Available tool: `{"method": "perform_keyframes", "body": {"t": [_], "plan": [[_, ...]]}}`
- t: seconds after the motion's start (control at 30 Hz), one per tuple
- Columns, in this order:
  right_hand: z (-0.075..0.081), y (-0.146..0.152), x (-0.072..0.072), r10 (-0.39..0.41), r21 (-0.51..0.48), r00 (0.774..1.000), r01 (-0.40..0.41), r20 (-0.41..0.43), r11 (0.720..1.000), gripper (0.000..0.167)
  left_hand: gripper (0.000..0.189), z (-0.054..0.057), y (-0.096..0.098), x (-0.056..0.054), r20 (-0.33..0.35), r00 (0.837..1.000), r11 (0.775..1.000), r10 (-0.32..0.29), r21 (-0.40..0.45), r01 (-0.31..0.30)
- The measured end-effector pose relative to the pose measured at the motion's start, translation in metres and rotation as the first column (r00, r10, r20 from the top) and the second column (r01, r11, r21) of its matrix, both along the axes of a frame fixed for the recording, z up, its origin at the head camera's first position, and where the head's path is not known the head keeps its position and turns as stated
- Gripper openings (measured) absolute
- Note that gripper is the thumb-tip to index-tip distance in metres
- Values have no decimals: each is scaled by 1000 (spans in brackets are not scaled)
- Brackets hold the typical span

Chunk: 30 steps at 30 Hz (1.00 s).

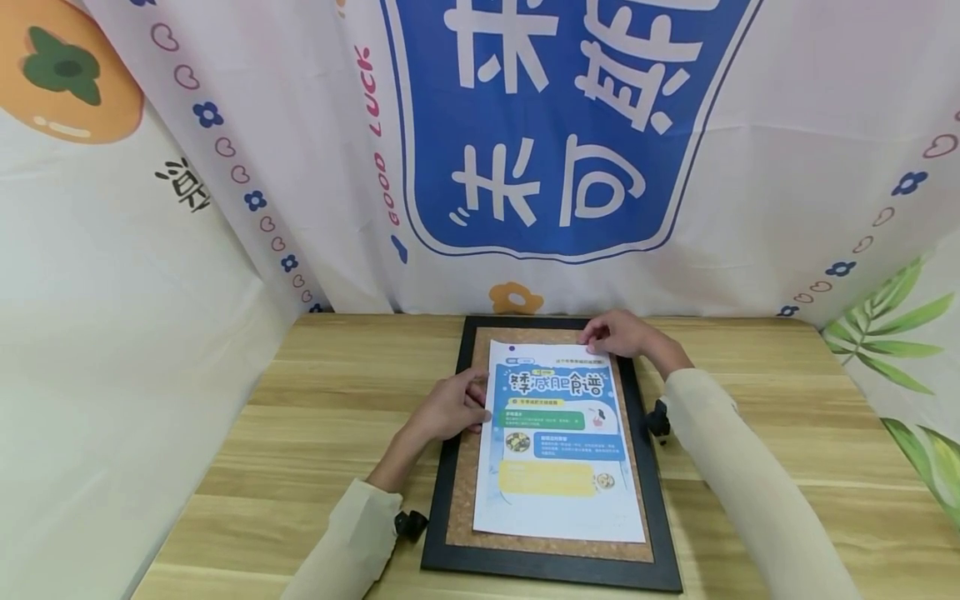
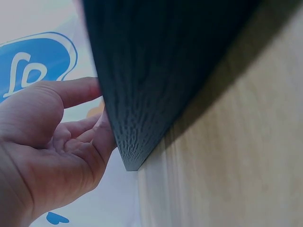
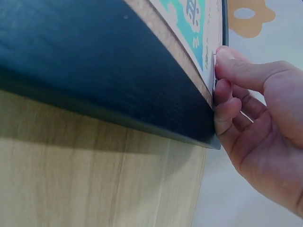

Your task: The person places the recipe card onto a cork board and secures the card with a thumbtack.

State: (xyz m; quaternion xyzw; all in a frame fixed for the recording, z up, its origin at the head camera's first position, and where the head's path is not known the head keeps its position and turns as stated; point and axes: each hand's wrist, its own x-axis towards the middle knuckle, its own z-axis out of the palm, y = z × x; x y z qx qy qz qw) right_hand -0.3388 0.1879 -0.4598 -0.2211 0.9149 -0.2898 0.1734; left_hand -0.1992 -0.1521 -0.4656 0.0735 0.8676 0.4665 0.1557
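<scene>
A printed poster sheet (image 1: 557, 517) lies on a cork board with a black frame (image 1: 551, 568). A small purple pushpin (image 1: 512, 348) sits at its upper left corner. My right hand (image 1: 621, 333) pinches the sheet's upper right corner between thumb and fingers. In the right wrist view the fingertips (image 3: 225, 68) meet at that corner, hiding whatever else may be between them. At the sheet's left edge, my left hand (image 1: 447, 407) rests with its thumb touching the paper. Its other fingers lie loosely bent, and in the left wrist view the frame hides their tips.
The board lies on a wood-grain table (image 1: 330, 417). Behind it hangs a white cloth (image 1: 787, 208) with a large blue printed sign. Each wrist bears a small black device, one by the left sleeve (image 1: 352, 525), the other by the right sleeve (image 1: 735, 450).
</scene>
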Motion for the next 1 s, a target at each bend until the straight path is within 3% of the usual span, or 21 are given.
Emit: {"method": "perform_keyframes", "body": {"t": [0.37, 0.6, 1.0], "plan": [[1, 2, -5, 2, 6, 1000, -2, 12, 1000, 17, 68, -2, 1, -1, -1, 1000, 1000, -1, -1, 1], [3, -1, -6, -45, 10, 998, 45, 53, 999, 18, 67, -1, 0, -1, -3, 1000, 1000, -9, -8, 9], [3, -8, -6, -104, 26, 993, 102, 50, 994, 13, 68, 0, 2, -1, 8, 1000, 1000, 17, -12, -16]]}}
